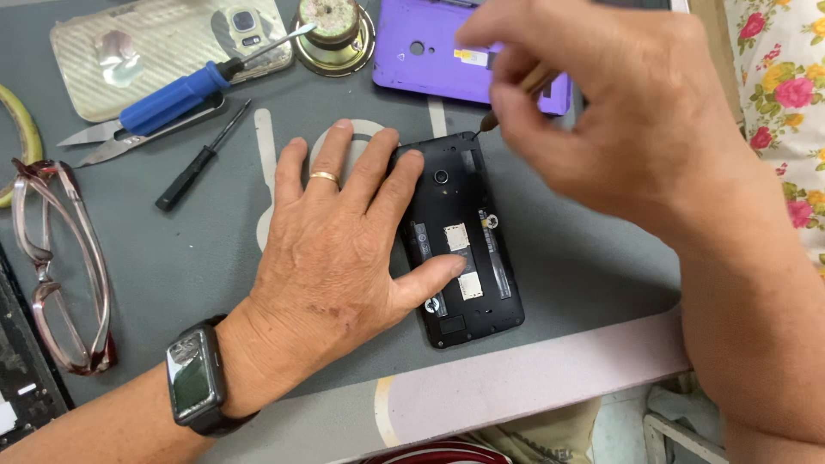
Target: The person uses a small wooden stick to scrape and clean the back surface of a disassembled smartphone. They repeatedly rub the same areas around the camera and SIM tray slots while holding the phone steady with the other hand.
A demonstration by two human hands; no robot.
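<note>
A black phone (460,215) lies face down with its back cover off, showing card slots and a camera lens. My left hand (344,241) lies flat on the grey mat, its thumb and fingers pressing the phone's left side; it wears a ring and a dark wristwatch (196,378). My right hand (601,103) hovers above the phone's top end, its fingers closed on a thin tool with a wooden handle (533,82); the tip (487,123) touches the phone's top right corner.
A purple back cover (430,51) lies beyond the phone. At the back left are a blue screwdriver (185,90), scissors (129,137), a small black screwdriver (202,156), a silver phone case (163,43) and a round speaker (331,30). Glasses (60,266) lie at the left.
</note>
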